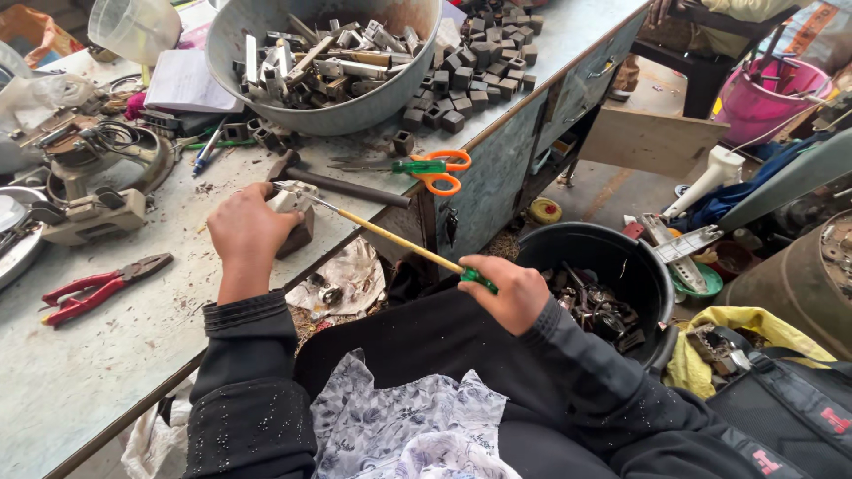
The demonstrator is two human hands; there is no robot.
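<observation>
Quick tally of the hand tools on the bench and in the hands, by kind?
Screwdriver, in right hand: 1
Hammer: 1
Scissors: 1
Pliers: 1
Total: 4
Left hand holds a small part, not counted.

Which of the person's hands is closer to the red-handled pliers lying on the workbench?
Left. The left hand grips a small metal part at the bench edge, just right of the red-handled pliers. The right hand holds a long yellow-handled tool off the bench, much farther away.

Grey workbench (106, 355), metal bowl (257, 27), scissors (426, 168), red pliers (98, 286), hammer (342, 186)
</observation>
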